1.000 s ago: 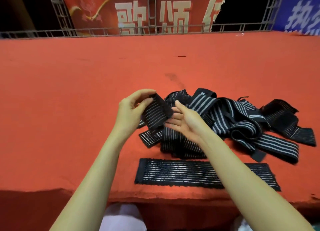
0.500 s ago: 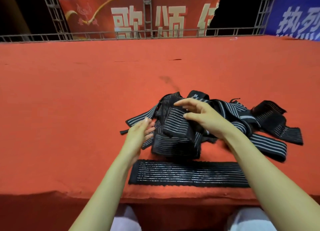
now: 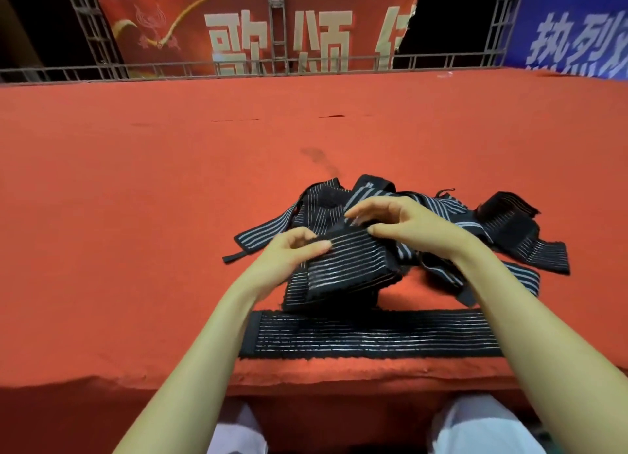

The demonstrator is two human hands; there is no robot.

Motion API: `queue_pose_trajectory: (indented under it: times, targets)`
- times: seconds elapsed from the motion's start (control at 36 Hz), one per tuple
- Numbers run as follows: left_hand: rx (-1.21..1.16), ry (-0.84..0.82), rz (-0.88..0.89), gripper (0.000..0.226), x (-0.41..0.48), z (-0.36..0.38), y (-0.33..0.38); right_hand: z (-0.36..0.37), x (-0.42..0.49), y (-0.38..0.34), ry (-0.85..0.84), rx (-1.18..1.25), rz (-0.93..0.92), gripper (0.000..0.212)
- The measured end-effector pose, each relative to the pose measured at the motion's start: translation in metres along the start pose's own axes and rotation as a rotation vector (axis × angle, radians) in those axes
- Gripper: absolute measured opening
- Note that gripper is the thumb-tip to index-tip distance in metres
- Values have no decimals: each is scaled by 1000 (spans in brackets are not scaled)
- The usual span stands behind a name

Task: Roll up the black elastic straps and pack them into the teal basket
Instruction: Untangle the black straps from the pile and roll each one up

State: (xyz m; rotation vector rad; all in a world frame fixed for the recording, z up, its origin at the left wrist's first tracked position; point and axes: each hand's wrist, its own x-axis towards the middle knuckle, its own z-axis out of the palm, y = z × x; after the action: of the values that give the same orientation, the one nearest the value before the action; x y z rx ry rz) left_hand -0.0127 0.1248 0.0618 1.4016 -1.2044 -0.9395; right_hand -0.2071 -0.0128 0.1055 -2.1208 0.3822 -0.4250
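Your left hand (image 3: 289,254) pinches the near-left end of one strap (image 3: 350,263), thumb on top and fingers under it, and holds it raised over the pile (image 3: 509,229). Your right hand (image 3: 411,229) is curled at the strap's upper right edge, thumb against the cloth and fingers hooked over the far side. It looks like a light pinch rather than a firm grip. The strap sags in folds between the two hands, and its lower part drapes down toward the flat strap (image 3: 373,334) laid along the near edge of the bench (image 3: 136,215). No basket is in view.

Expect the strap to be light, limp and stretchy. It will not hold a shape by itself, and a loose roll will likely spring open. The ribbed weave should give your fingers plenty of friction, so slipping is not the worry. Tangling is, since the pile's loops cross one another. Take hold at a short end and pinch across the whole width, not at a corner, or the roll will run crooked. Pull the strap free of its neighbours before you start, and hold mild tension along its length while you wind.
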Motion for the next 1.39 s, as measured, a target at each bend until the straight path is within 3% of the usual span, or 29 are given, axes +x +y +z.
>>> queue_pose_trajectory:
  times: [0.14,0.22,0.31,0.42,0.5,0.58,0.67,0.75,0.89,0.97,1.03,1.14,1.25,1.31,1.39]
  targets:
    - [69,28,-45,10,-3,-19,-3,-9,3,19,93,-235,88,28]
    - [51,-2,-78,17,-6,-21,-5,-7,4,22,148,-258,83,24]
    - [112,71,-60,24,-5,-22,-7,-7,4,21,153,-331,114,21]
    - [81,319,-17,22,-2,-29,-16,-7,-4,25,19,-408,218,34]
    - [54,462,35,21,-5,-32,-18,-2,-12,39,-142,-600,295,24]
    - [122,542,97,25,-10,-34,-20,4,-19,56,-194,-744,272,14]
    - [232,596,162,27,-14,-28,-22,6,-21,61,-55,-847,226,8]
    - [257,678,209,26,-21,-21,-23,1,-22,58,170,-952,169,20]
    - [116,739,204,12,-38,-16,-30,4,-34,45,690,-1071,-90,22]
    - [124,763,190,11,-49,-11,-40,16,-48,46,780,-1075,-99,18]
    - [192,739,139,16,-55,-10,-55,28,-59,58,730,-1034,-16,9]
    - [252,640,26,11,-72,-3,-78,54,-89,85,579,-927,182,13]
    - [266,704,-3,20,-85,9,-84,77,-111,99,465,-870,300,11]
    - [276,718,-46,13,-84,10,-87,85,-116,103,476,-798,324,13]
    - [289,711,-91,17,-84,11,-91,88,-119,103,619,-632,330,22]
